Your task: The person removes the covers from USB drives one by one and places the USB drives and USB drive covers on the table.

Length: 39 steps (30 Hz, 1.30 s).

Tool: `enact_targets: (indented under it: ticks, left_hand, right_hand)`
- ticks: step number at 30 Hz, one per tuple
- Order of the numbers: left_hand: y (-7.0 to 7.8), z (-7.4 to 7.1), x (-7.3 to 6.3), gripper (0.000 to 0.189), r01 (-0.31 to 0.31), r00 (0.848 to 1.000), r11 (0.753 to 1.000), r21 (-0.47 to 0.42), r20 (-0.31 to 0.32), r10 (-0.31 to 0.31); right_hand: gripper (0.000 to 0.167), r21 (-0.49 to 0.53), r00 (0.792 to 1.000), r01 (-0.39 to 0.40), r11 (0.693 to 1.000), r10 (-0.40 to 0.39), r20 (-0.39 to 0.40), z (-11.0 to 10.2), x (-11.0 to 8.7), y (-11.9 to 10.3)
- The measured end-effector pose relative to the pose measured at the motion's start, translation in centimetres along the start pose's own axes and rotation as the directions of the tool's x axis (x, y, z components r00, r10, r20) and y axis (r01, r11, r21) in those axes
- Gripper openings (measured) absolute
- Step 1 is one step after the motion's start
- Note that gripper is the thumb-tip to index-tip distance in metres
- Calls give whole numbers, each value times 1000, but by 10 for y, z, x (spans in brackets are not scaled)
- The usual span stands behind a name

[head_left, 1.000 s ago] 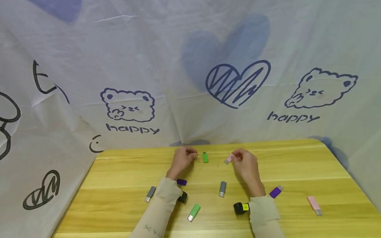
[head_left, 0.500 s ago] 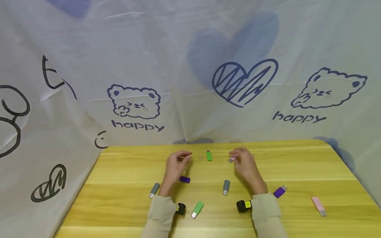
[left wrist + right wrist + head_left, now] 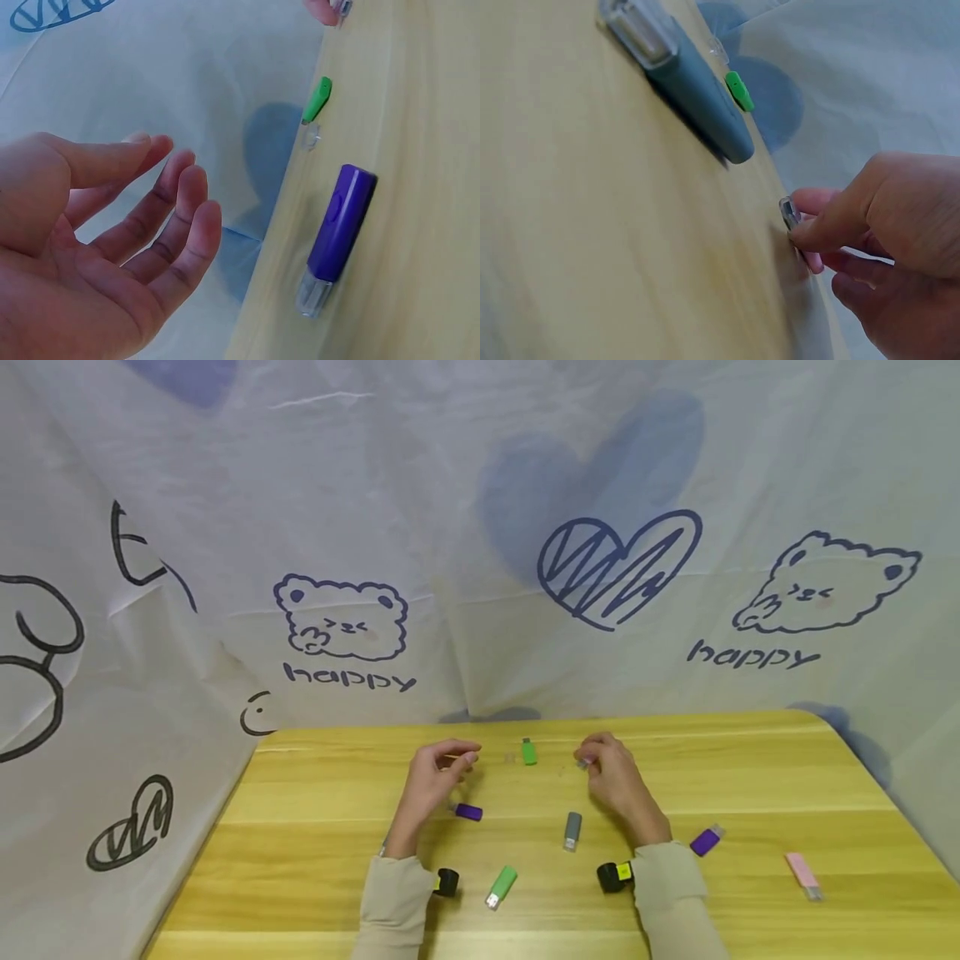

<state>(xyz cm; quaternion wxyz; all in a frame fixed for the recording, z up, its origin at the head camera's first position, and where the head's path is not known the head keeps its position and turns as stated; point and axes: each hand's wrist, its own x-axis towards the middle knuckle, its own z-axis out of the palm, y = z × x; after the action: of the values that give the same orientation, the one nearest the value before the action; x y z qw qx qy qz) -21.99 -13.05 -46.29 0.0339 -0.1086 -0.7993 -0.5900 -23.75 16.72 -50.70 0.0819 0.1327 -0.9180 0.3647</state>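
Observation:
My right hand (image 3: pixel 613 777) pinches a pink USB stick between thumb and fingers near the table's back. In the right wrist view its clear-covered plug end (image 3: pixel 789 213) points out past the thumb; most of the pink body is hidden. My left hand (image 3: pixel 437 774) hovers with loosely bent fingers, holding nothing. Between the hands lies a green USB stick (image 3: pixel 528 752) with its plug bare, and a small clear cap (image 3: pixel 510 757) is beside it. A purple USB stick (image 3: pixel 342 223) with a clear end lies near the left hand.
A grey USB stick (image 3: pixel 572 832) and another green one (image 3: pixel 501 887) lie between the forearms. Right of the right forearm are a purple stick (image 3: pixel 707 840) and a pink stick (image 3: pixel 804 876). A printed cloth (image 3: pixel 480 568) hangs along the wooden table's (image 3: pixel 300 843) back edge.
My left hand has drawn left, away from the clear cap, and its fingers have parted. The right hand stays nearly in place, and less of the pink stick shows now.

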Motion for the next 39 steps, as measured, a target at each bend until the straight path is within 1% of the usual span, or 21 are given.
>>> enact_targets:
  ticks: [2,4,9,13,16,21,29,36,39]
  left_hand:
    - [0,-1,0,17,-9,1000,1000,3,15,9]
    - [-7,-1,3,18,-16,1000,1000,-2,20,16]
    - [-5,-1,2,18,-9,1000,1000,-19,20,9]
    - [-3,0,2,17,-3,1000,1000,-16,13,3]
    - [-3,1,2,16,-1,1000,1000,10,16,1]
    - [-4,3,3,16,1,1000,999,37,30,-2]
    - [-3,7,3,17,-2,998,999,38,59,0]
    - [0,10,2,16,4,999,999,34,52,-5]
    - [3,12,2,15,7,999,999,36,41,-8]
  right_hand:
    - [28,11,1000,-6,1000,6,12,-1,-1,1]
    - [27,14,1000,-7,1000,7,27,-4,-2,1]
    - [20,-22,999,6,1000,-6,33,-11,-3,1]
    - [17,-36,998,-45,998,47,36,-14,-4,0]
    - [17,-31,995,-87,996,88,55,-15,-5,0]
    - [17,-24,988,-130,991,131,78,-16,-4,-1]
    - [8,-18,987,-152,988,152,40,-18,-5,-1]
    - [5,45,981,-194,980,193,21,-21,-7,-5]
    - [5,73,984,-179,981,179,0,-25,-5,-10]
